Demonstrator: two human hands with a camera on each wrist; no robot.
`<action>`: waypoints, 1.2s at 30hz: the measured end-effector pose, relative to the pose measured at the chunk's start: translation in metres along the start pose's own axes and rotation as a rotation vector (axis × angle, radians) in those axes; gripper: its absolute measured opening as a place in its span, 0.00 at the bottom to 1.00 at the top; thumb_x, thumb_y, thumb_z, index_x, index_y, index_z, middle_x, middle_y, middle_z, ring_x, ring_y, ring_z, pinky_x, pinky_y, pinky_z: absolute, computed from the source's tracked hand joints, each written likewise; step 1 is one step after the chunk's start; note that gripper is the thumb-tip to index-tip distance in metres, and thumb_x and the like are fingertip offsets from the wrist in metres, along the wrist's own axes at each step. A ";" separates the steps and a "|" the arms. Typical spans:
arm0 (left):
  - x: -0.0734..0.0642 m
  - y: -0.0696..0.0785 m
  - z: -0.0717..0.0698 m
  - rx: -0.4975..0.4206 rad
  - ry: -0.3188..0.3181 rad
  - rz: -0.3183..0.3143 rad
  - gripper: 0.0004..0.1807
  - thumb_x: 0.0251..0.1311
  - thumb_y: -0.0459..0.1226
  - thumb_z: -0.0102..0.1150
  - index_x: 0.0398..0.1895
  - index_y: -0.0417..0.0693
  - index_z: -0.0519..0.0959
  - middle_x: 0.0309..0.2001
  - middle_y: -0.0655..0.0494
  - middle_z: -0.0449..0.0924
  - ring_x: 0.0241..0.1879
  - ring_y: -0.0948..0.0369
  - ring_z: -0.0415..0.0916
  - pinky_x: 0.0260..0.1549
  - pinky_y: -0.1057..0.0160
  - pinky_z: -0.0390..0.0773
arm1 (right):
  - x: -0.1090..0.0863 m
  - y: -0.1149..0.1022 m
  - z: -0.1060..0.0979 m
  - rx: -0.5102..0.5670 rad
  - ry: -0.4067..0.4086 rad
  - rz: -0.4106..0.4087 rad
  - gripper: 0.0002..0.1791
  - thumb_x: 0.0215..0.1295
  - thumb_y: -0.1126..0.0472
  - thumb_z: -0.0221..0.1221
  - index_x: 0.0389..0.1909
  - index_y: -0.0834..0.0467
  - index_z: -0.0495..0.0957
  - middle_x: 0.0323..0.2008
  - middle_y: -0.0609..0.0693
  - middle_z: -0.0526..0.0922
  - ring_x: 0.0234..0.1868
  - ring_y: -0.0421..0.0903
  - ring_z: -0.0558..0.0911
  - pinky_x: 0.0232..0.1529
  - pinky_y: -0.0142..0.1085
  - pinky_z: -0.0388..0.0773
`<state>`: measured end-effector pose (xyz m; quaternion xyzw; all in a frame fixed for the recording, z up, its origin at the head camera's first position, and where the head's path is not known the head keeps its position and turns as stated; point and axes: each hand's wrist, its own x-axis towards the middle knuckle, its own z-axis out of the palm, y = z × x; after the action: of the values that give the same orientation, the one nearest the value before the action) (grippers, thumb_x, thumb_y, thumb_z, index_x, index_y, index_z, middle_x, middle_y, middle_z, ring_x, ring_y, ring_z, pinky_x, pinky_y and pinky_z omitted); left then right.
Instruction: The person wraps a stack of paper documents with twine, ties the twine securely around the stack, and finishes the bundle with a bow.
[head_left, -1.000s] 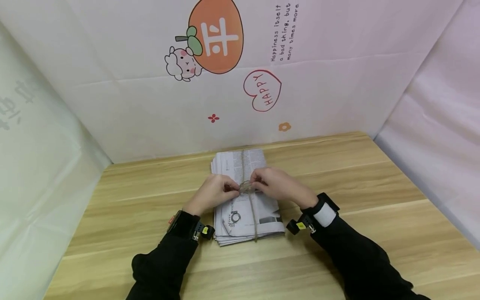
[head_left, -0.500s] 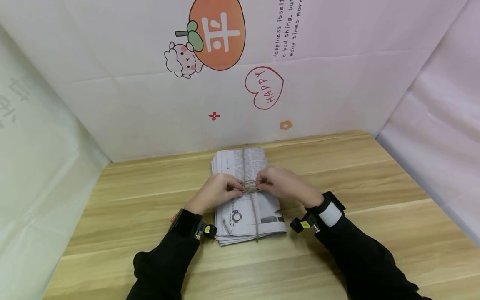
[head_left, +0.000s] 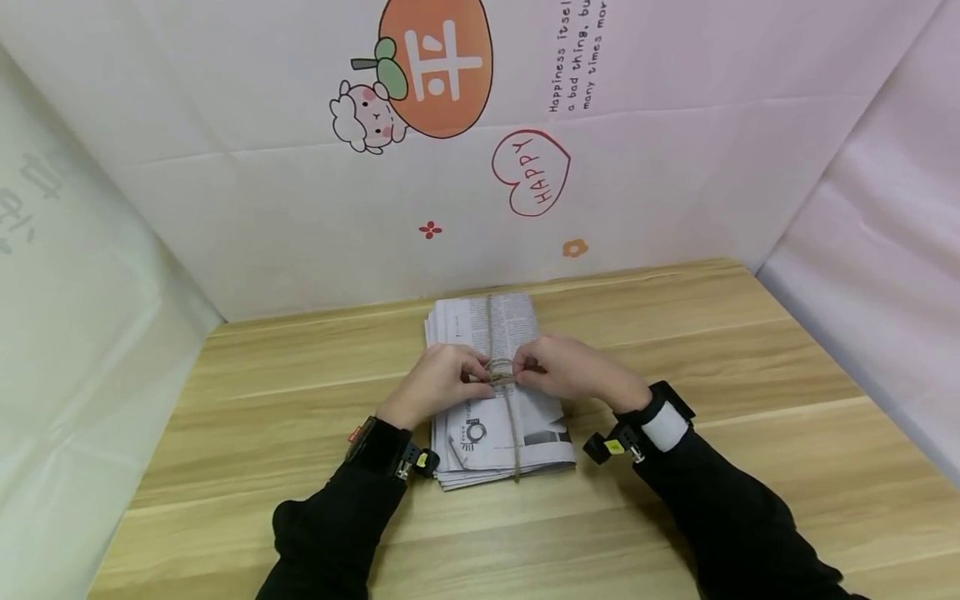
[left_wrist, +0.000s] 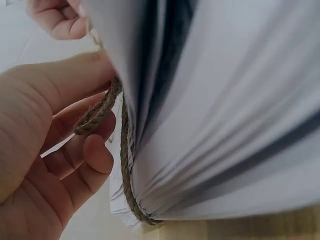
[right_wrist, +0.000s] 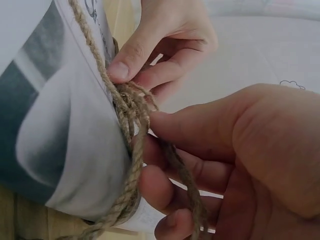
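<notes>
A stack of folded newspapers point(head_left: 491, 454) lies on the table, with brown twine point(head_left: 515, 437) running lengthwise over it and also across its middle. Over the centre, several strands bunch into a knot point(right_wrist: 129, 106) with loose loops. My left hand point(head_left: 433, 382) comes in from the left and pinches the twine at the knot between thumb and fingers. From the other side my right hand point(head_left: 573, 371) pinches a strand by the knot. In the right wrist view a loose twine end point(right_wrist: 187, 185) hangs across its fingers. A short twine loop point(left_wrist: 95, 116) shows beneath the left thumb.
The wood-grain table point(head_left: 300, 400) spreads out around the stack. A printed white cloth point(head_left: 300, 217) hangs upright along the back edge, with pale cloth sides at left and right. Both wrists carry strapped-on cameras close to the stack's near corners.
My right hand has shifted slightly right, widening the gap between the hands and showing more of the twine loops. My left hand keeps its pinch at the knot. The head view has tilted slightly down.
</notes>
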<state>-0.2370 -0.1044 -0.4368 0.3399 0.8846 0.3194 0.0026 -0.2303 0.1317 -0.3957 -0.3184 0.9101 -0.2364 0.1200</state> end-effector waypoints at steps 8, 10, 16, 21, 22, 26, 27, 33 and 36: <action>0.002 0.000 0.005 0.103 0.025 0.023 0.02 0.58 0.38 0.73 0.30 0.50 0.90 0.45 0.56 0.87 0.49 0.61 0.83 0.51 0.61 0.78 | 0.001 -0.001 0.003 0.028 0.027 0.048 0.03 0.74 0.62 0.58 0.40 0.56 0.80 0.28 0.44 0.78 0.27 0.40 0.74 0.30 0.35 0.72; 0.001 0.000 0.006 0.106 0.032 0.021 0.02 0.58 0.36 0.71 0.30 0.50 0.90 0.45 0.56 0.88 0.47 0.62 0.83 0.48 0.62 0.79 | 0.002 0.000 0.004 0.027 0.028 0.047 0.03 0.74 0.63 0.58 0.40 0.56 0.80 0.28 0.44 0.78 0.27 0.40 0.74 0.30 0.35 0.72; 0.001 0.000 0.007 0.047 0.070 0.031 0.04 0.54 0.32 0.68 0.31 0.49 0.89 0.40 0.58 0.88 0.34 0.68 0.81 0.34 0.68 0.79 | 0.003 0.003 0.006 -0.024 0.030 0.027 0.05 0.73 0.63 0.60 0.35 0.54 0.81 0.29 0.43 0.79 0.28 0.39 0.75 0.31 0.34 0.74; 0.000 0.001 0.006 -0.009 0.106 0.044 0.05 0.52 0.32 0.67 0.32 0.47 0.88 0.36 0.59 0.87 0.30 0.70 0.78 0.32 0.68 0.79 | 0.002 0.005 0.007 -0.069 0.032 0.003 0.07 0.72 0.64 0.60 0.32 0.54 0.81 0.28 0.43 0.79 0.27 0.39 0.75 0.30 0.33 0.74; 0.000 0.000 0.006 -0.017 0.108 0.043 0.05 0.52 0.32 0.67 0.33 0.47 0.88 0.36 0.60 0.87 0.30 0.70 0.78 0.33 0.68 0.79 | 0.003 0.004 0.007 -0.073 0.031 -0.003 0.07 0.72 0.64 0.60 0.32 0.55 0.81 0.28 0.43 0.79 0.27 0.39 0.75 0.30 0.33 0.74; 0.000 0.000 0.006 -0.030 0.097 0.027 0.05 0.53 0.32 0.67 0.33 0.47 0.87 0.37 0.59 0.87 0.31 0.70 0.78 0.33 0.68 0.79 | 0.003 0.003 0.008 -0.069 0.029 -0.011 0.06 0.72 0.65 0.59 0.33 0.57 0.81 0.28 0.44 0.79 0.27 0.39 0.75 0.30 0.32 0.74; 0.000 0.000 0.006 -0.033 0.094 0.022 0.05 0.53 0.32 0.67 0.33 0.47 0.87 0.38 0.58 0.87 0.31 0.70 0.78 0.33 0.68 0.79 | 0.003 0.003 0.008 -0.062 0.031 -0.004 0.06 0.72 0.65 0.59 0.34 0.57 0.82 0.29 0.45 0.79 0.28 0.39 0.75 0.30 0.32 0.74; 0.001 0.000 0.006 -0.022 0.085 0.031 0.04 0.54 0.31 0.66 0.33 0.46 0.87 0.37 0.58 0.87 0.30 0.70 0.78 0.32 0.68 0.79 | 0.002 0.002 0.009 -0.014 0.083 0.072 0.08 0.75 0.58 0.58 0.43 0.60 0.80 0.33 0.49 0.82 0.28 0.42 0.77 0.28 0.35 0.75; 0.001 0.001 0.006 0.004 0.082 0.050 0.05 0.54 0.31 0.66 0.33 0.45 0.87 0.34 0.60 0.86 0.29 0.70 0.78 0.32 0.69 0.79 | 0.003 0.003 0.011 -0.007 0.113 0.104 0.13 0.78 0.57 0.56 0.50 0.62 0.79 0.38 0.52 0.84 0.32 0.42 0.79 0.32 0.37 0.77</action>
<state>-0.2357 -0.1003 -0.4405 0.3484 0.8758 0.3313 -0.0420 -0.2301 0.1276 -0.4071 -0.2572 0.9316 -0.2441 0.0794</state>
